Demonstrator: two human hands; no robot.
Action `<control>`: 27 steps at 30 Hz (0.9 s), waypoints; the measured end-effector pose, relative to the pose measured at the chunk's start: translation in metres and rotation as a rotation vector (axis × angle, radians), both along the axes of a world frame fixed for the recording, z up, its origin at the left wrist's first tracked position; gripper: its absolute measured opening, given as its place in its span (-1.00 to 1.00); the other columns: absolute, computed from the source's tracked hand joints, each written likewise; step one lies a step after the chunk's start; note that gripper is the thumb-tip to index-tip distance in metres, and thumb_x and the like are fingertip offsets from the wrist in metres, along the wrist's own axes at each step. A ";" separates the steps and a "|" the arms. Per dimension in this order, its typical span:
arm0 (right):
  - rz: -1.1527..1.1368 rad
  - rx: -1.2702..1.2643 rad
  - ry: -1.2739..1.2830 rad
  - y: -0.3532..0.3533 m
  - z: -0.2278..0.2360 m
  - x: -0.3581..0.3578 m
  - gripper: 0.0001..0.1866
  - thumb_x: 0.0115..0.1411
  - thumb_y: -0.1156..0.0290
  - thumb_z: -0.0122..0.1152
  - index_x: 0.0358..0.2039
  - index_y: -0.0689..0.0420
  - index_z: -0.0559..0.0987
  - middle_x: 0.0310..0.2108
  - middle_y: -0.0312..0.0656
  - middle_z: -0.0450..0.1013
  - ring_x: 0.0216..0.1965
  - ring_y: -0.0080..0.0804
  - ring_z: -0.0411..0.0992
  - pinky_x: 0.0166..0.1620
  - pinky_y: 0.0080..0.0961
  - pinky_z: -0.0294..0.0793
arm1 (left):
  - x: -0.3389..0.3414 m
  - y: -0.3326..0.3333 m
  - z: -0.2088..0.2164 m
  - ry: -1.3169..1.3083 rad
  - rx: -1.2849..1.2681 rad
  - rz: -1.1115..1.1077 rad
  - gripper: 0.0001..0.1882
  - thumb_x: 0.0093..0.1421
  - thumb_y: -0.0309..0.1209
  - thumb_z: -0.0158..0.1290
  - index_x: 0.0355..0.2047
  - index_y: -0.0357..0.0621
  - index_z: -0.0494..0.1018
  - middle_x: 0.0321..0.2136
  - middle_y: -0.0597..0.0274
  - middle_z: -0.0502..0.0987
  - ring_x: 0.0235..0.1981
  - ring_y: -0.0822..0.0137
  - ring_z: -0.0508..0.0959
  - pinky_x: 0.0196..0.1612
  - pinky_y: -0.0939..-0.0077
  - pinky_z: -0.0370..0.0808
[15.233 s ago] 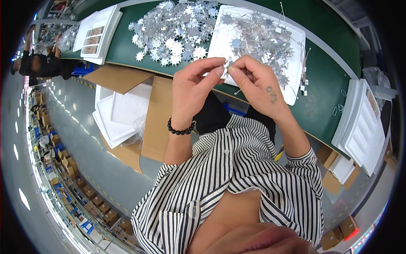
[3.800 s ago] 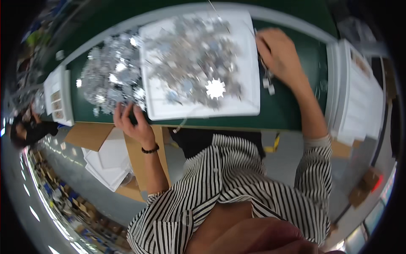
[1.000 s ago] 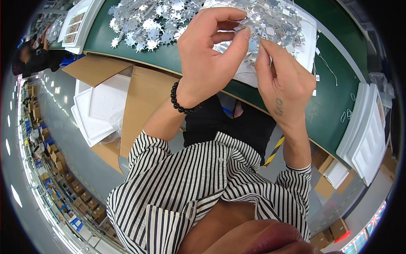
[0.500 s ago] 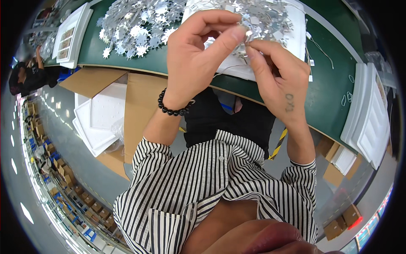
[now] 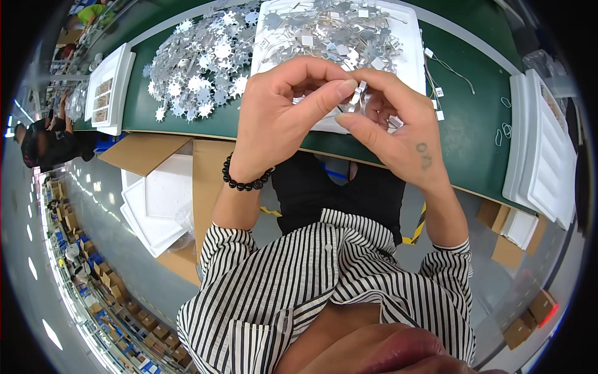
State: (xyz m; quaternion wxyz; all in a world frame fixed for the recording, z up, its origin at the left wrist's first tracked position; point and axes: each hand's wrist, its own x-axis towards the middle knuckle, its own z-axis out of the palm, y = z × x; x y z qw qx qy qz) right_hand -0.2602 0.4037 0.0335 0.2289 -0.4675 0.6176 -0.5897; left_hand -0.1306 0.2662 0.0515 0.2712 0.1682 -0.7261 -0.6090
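Note:
Above the table's near edge my two hands meet, fingertips close together. Between them is a small shiny silver metal piece [image 5: 359, 93]; its full shape is partly hidden by my fingers. My left hand [image 5: 277, 118], with a black bead bracelet on the wrist, pinches it with thumb and forefinger. Curled around the same piece from the other side is my right hand [image 5: 402, 128], its thumb lower and apart from the forefinger. Just beyond them lies a white foam tray [image 5: 405, 47], heaped with silver star-edged plates that have thin wires and white tags [image 5: 336, 31].
Left of the tray is a pile of silver star-edged plates [image 5: 202, 68] on the green table [image 5: 464, 131]. White foam trays stand at the left [image 5: 111, 90] and right [image 5: 539, 146]. A cardboard box [image 5: 208, 165] sits below the table edge. A person in black [image 5: 47, 143] is far left.
My hands have come lower and nearer to me, and the right fingers have moved up around the piece. The whole view has shifted slightly, showing more of the tray.

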 end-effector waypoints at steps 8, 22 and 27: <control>-0.170 -0.021 0.455 -0.003 0.003 -0.032 -0.56 0.06 0.45 0.43 -0.01 0.19 0.61 -0.21 -0.25 0.56 -0.36 -0.48 0.40 -0.22 -0.58 0.44 | -0.015 -0.017 0.003 0.117 0.019 0.225 -0.84 0.26 -0.48 0.18 -0.20 -0.31 0.59 -0.40 0.20 0.65 -0.43 0.46 0.59 -0.38 0.73 0.45; -0.234 0.408 0.478 -0.054 0.003 -0.121 -0.37 0.25 -0.03 0.27 0.22 0.06 0.50 -0.04 -0.12 0.55 -0.08 -0.35 0.47 0.00 -0.49 0.42 | 0.055 -0.106 -0.034 -0.276 -0.916 0.702 -0.63 0.25 -0.25 0.19 -0.04 -0.24 0.58 -0.19 0.10 0.62 -0.30 0.26 0.57 -0.19 0.42 0.50; -0.359 0.234 0.451 -0.025 -0.016 -0.152 -0.52 0.29 0.10 0.26 0.10 0.12 0.58 -0.16 -0.21 0.58 -0.18 -0.43 0.48 -0.08 -0.58 0.42 | 0.065 -0.160 -0.057 -0.433 -1.478 0.511 -0.61 0.16 -0.21 0.22 -0.07 -0.16 0.61 -0.12 0.05 0.59 -0.12 0.07 0.51 0.03 0.25 0.42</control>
